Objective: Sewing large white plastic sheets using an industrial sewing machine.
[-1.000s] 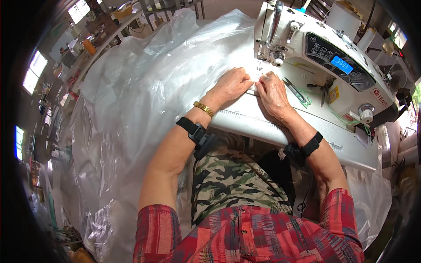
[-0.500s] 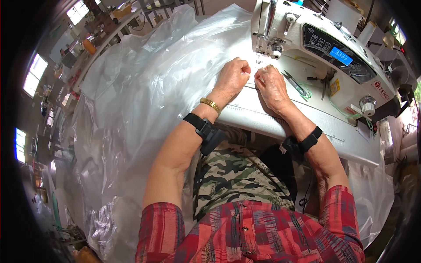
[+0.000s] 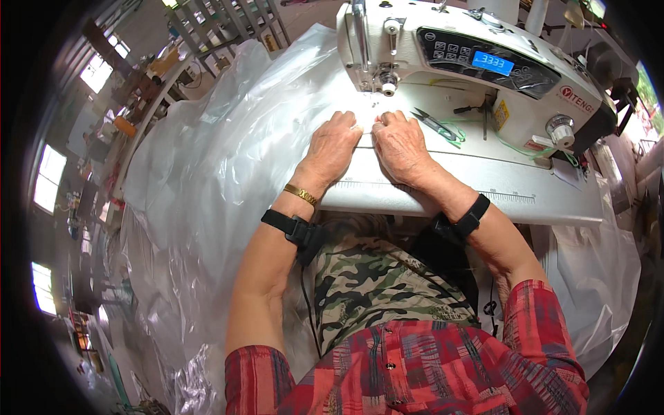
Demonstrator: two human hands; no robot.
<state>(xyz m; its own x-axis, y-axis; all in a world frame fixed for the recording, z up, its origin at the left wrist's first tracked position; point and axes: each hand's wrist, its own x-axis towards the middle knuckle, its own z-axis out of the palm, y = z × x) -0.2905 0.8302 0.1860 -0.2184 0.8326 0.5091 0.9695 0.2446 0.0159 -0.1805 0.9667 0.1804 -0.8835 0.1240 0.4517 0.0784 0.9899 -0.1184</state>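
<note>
Both hands are close together on the white bed of a sewing machine (image 3: 408, 55), just in front of its needle area. My left hand (image 3: 335, 146) is closed, its fingertips curled down beside the large translucent plastic sheeting (image 3: 242, 124). A small gap separates it from my right hand (image 3: 402, 146), also closed with the thumb against the fingers. Whatever lies between the fingertips of either hand is hidden or lost in the bright lamp glare. Right of my right hand lies a pair of small scissors (image 3: 437, 126) with green on the handles.
The sheeting spreads over the left side and hangs toward the floor; more plastic (image 3: 595, 270) hangs at the right. A dark slim tool (image 3: 474, 108) rests under the machine arm. A lit display panel (image 3: 492, 63) faces me. Metal railings (image 3: 232, 24) stand at the far left.
The view has turned, so the machine appears farther left. Both hands have rolled over so their backs face up, with the fingertips pointing away from me toward the needle.
</note>
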